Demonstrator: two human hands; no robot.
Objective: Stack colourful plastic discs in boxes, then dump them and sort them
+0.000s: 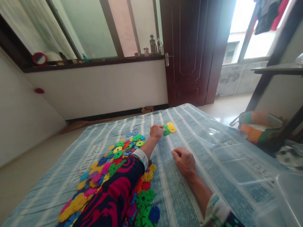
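Note:
My left hand (156, 131) reaches forward across the striped blue bedspread (189, 132) with its fingers closed on a green snowflake disc (166, 130). That disc touches a small group of yellow discs (171, 127) lying just beyond it. Nearer to me, my right hand (184, 160) rests on the cloth with the fingers curled loosely under, and nothing shows in it. A big pile of coloured snowflake discs (118, 154) spreads under and to the left of my left arm.
A clear plastic box (239, 157) sits on the bed at my right. More green and blue discs (145, 208) lie near the front edge. Beyond the bed are a dark wooden door (189, 53), a window ledge and a striped bag (255, 126) on the floor.

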